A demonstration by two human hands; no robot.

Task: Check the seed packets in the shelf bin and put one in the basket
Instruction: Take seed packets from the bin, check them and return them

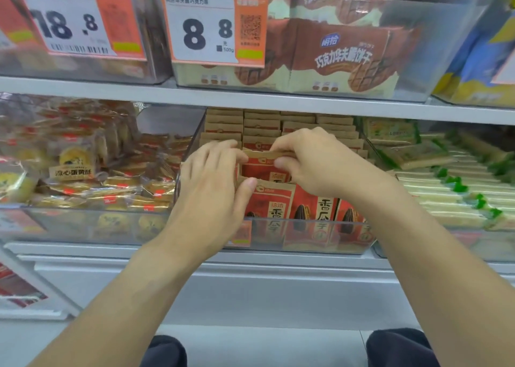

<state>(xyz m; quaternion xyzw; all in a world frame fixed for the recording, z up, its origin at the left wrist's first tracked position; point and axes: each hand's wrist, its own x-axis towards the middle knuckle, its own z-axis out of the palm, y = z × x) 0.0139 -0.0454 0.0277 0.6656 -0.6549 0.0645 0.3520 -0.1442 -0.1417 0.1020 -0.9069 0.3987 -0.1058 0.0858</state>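
Observation:
Red and kraft-brown seed packets stand in rows inside a clear shelf bin (306, 248) on the middle shelf. My left hand (214, 188) grips the top of the front packet (274, 199), thumb on its upper edge. My right hand (312, 163) pinches the top edge of the second packet (260, 164) just behind it. More packets (262, 124) fill the bin toward the back. No basket is in view.
A bin of yolk pastry packs (75, 169) sits to the left and green-white packs (451, 182) to the right. Above, a clear bin holds chocolate wafer boxes (334, 57) behind a price tag (211, 26). The shelf edge (250, 263) runs below the bins.

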